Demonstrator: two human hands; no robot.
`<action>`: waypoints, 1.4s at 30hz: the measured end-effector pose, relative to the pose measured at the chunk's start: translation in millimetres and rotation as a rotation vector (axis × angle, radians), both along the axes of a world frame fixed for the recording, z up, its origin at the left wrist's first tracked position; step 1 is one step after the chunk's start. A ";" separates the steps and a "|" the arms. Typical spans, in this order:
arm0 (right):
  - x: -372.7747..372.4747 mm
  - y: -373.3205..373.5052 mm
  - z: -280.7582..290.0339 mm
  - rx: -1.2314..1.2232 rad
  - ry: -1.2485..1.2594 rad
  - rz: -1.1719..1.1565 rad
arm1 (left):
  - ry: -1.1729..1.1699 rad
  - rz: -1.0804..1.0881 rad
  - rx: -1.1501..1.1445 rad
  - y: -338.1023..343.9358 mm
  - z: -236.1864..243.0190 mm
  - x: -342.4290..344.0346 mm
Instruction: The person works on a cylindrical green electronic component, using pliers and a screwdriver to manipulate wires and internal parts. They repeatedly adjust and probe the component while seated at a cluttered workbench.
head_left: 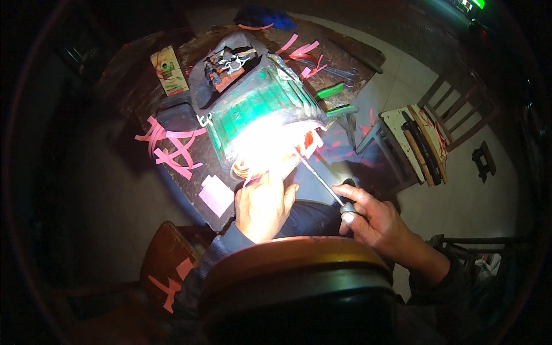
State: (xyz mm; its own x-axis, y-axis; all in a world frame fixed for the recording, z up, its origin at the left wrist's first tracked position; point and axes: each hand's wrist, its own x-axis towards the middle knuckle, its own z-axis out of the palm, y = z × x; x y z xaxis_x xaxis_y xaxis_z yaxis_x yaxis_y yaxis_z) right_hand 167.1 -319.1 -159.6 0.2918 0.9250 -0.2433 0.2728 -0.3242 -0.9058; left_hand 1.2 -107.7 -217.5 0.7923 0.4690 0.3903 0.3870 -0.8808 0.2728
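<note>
Green ribbed metal housing (253, 106) on dark wooden table (330, 41), 12 o'clock. Right hand (376, 223) grips slim metal-shafted tool (319, 176); left hand (261, 208) at housing's glaring end, can't tell grip. Slatted wooden chair (393, 123), pale tiled floor (486, 198), 3 o'clock.

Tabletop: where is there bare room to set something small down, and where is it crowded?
A narrow patch of tabletop lies bare between the pink strips, pink card and green motor housing. Left of the cream block looks free too, though dim. Crowded: right of the housing, with scissors and green-handled pliers.
</note>
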 end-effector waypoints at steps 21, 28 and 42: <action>-25.1 13.6 -17.8 0.092 -0.198 0.052 | -0.209 -0.152 0.017 -30.8 7.2 -6.7; -54.9 18.1 -60.6 0.018 -0.162 0.003 | -0.229 -0.381 0.036 -31.3 -21.9 7.6; -51.8 47.3 -84.1 0.401 -0.373 -0.075 | -0.259 -0.575 0.075 -33.4 30.8 -33.8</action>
